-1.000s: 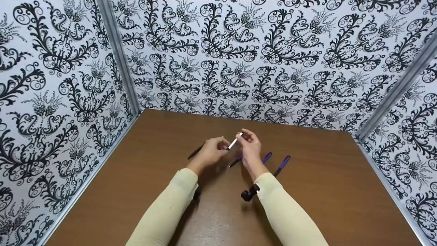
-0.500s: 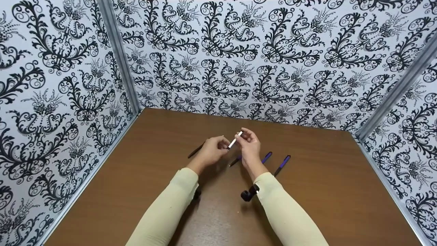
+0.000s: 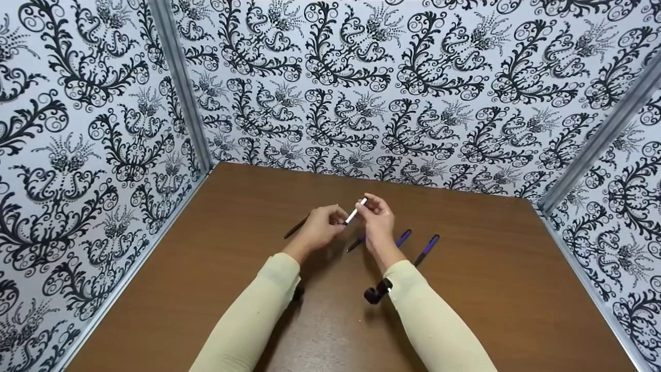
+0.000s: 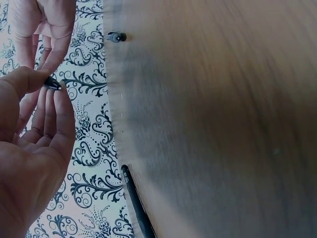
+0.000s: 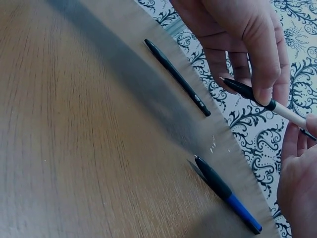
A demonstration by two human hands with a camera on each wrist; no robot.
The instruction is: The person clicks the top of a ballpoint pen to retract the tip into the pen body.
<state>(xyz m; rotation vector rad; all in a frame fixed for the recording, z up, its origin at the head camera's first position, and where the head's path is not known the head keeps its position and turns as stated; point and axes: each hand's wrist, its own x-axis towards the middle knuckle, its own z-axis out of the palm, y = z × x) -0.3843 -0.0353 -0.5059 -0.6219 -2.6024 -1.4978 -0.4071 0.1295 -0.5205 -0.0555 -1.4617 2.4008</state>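
Both hands hold one white-and-black pen (image 3: 355, 213) above the table. My left hand (image 3: 321, 227) pinches its black grip section between thumb and fingers, as the right wrist view shows, with the point sticking out past the fingers. On the white barrel (image 5: 287, 113), my right hand (image 3: 379, 223) pinches toward the clip end, which its fingers partly cover. The left wrist view shows the black tip (image 4: 53, 84) between the left thumb and fingertips, with the right hand (image 4: 45, 27) behind.
A black pen (image 5: 178, 78) lies on the wooden table (image 3: 248, 206), left of the hands. Blue-and-black pens lie to the right: one (image 3: 356, 243) between the wrists, another (image 3: 404, 237) partly behind the right wrist, a third (image 3: 427, 249) farthest right. Patterned walls (image 3: 341, 103) enclose the table.
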